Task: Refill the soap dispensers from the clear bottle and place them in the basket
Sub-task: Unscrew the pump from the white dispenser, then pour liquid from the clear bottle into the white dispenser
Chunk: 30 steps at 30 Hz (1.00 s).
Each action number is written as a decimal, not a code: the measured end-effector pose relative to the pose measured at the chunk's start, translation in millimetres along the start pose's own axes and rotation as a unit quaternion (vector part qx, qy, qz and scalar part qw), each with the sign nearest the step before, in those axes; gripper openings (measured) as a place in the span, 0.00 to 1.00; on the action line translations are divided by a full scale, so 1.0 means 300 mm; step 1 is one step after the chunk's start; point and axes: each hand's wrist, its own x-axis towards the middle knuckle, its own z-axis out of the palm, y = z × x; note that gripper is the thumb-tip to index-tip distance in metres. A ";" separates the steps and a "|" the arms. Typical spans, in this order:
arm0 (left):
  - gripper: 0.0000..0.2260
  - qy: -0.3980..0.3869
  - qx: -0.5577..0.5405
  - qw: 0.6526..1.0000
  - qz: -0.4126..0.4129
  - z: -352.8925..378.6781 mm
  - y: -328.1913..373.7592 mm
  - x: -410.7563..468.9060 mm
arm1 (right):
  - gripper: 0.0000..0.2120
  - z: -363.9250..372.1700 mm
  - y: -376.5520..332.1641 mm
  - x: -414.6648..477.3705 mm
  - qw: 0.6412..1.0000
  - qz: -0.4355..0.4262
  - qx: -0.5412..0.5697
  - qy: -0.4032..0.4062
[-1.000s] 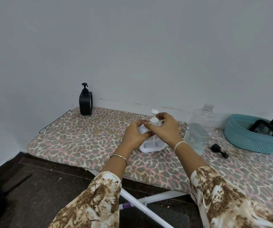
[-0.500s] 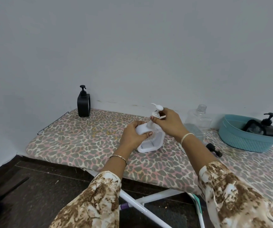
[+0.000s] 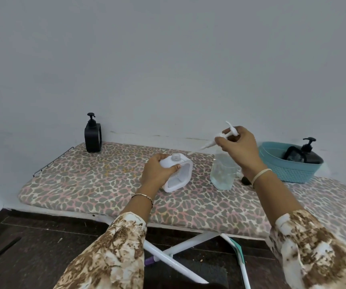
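Observation:
My left hand (image 3: 157,174) grips a white soap dispenser (image 3: 180,174) that stands on the ironing board with its neck open. My right hand (image 3: 238,147) holds the white pump head (image 3: 224,136) lifted clear of it, tube slanting down to the left. The clear bottle (image 3: 222,174), uncapped and partly filled with clear liquid, stands just right of the white dispenser, partly behind my right wrist. A black dispenser (image 3: 92,136) stands at the board's far left corner. Another black dispenser (image 3: 305,155) lies in the teal basket (image 3: 293,174) at the right.
A small black cap (image 3: 245,180) lies on the leopard-print ironing board (image 3: 84,184) beside the clear bottle. The board stands against a grey wall. Below its front edge are white legs (image 3: 178,261) and a dark floor.
My right hand has pulled the pump head out of the white dispenser and carried it up and to the right. My left hand kept hold of the dispenser body.

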 end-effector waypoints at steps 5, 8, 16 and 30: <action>0.25 0.013 0.016 1.000 0.021 0.011 0.006 -0.031 | 0.13 -0.125 0.080 -0.048 0.997 0.037 0.057 0.027; 0.23 0.027 0.010 0.999 0.039 0.023 0.003 -0.051 | 0.12 -0.201 0.134 -0.082 0.995 0.063 0.068 0.045; 0.25 0.048 0.033 0.998 0.029 0.056 0.012 -0.056 | 0.11 -0.343 0.348 -0.151 0.987 0.132 0.027 0.085; 0.23 0.096 0.115 0.987 0.059 0.073 -0.019 -0.061 | 0.12 -0.154 0.490 -0.140 0.972 0.147 -0.152 0.105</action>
